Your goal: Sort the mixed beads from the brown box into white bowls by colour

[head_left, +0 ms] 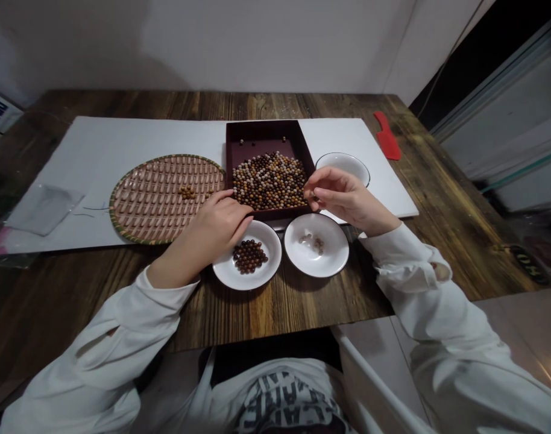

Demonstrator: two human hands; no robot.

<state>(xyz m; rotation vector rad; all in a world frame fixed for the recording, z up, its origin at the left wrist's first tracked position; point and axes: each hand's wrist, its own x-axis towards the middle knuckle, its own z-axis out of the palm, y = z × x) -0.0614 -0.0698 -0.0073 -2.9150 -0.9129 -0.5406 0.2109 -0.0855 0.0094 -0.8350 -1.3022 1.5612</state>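
Note:
A dark red box (307,144) holds a heap of mixed beads (269,181) in brown, yellow and pale tones. My left hand (221,223) lies over the box's near left corner, fingers loosely stretched out and the thumb by the rim of a white bowl (221,276) with dark brown beads (250,257) in it. At the near right corner of the box, my right hand (341,193) is closed in a pinch. What sits between those fingertips is too small to make out. Below it stands a second white bowl (336,262) with a few pale beads (318,245).
On the left, a round woven tray (144,199) carries several yellow-brown beads (187,192). Behind my right hand is a third white bowl (348,164). A red scraper-like tool (387,137) lies at the right, and a clear plastic bag (44,208) at the left of the white board (103,141).

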